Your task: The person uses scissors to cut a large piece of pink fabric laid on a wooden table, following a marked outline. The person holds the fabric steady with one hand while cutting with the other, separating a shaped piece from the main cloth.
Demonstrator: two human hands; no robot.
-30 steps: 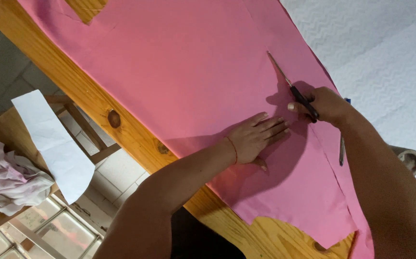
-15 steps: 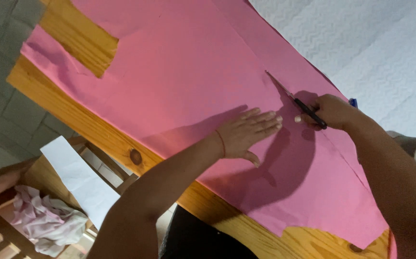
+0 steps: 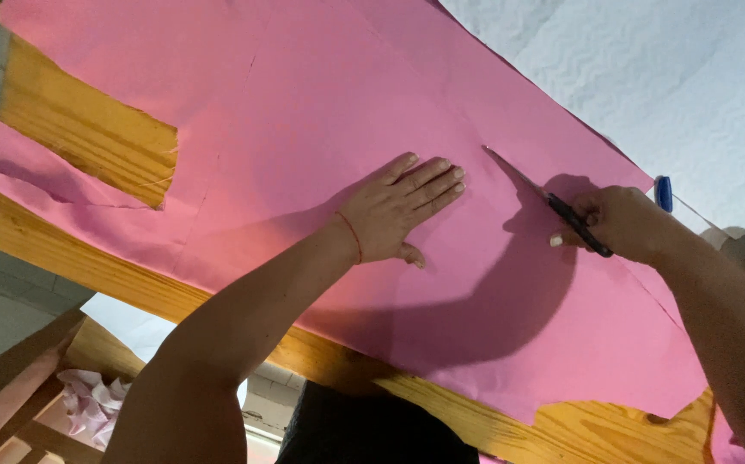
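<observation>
On the wooden table [image 3: 63,129], head view: the pink fabric [image 3: 304,94] lies spread flat. The left hand [image 3: 398,210] rests on it palm down, fingers extended, gripping nothing; compared with half a second ago it sits slightly farther from the cut line. The right hand [image 3: 622,223] is closed around the black scissors [image 3: 561,210], blades along the slit, position nearly unchanged, so cutting appears to be in hand. No packages, labels or signs are visible; a small blue object [image 3: 664,193] lies just beyond the right hand.
</observation>
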